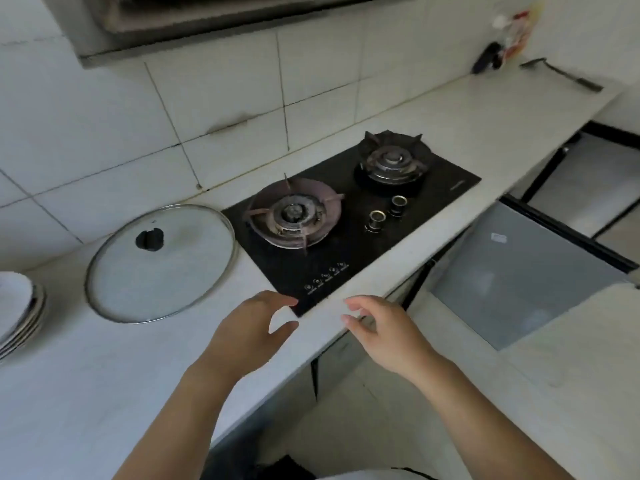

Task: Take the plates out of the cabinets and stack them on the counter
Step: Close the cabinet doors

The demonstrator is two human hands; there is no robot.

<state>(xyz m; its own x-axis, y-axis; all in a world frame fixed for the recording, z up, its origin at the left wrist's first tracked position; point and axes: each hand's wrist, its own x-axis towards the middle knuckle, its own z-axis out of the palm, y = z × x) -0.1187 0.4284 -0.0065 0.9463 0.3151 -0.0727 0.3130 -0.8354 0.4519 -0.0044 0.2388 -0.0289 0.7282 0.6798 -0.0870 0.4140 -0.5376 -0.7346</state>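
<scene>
Left hand [247,327]: lower centre of frame, over the counter [104,393] at the near corner of the gas hob [349,223]; forearm rising from the bottom edge; fingers spread and loosely curved, thumb apart from them, clamped on nothing.
Right hand [384,329]: lower centre-right, over the counter's front edge; fingers bent and apart, thumb and forefinger near each other but with nothing between them; empty.
Plates [17,317]: stacked at the far left edge of frame, lying flat on the counter, rims level, cut off by the frame; well apart from both hands.
Glass lid [161,263]: lying flat between the plates and the hob, black knob up.
Cabinet door [519,271]: right of frame under the counter, grey panel swung out.
</scene>
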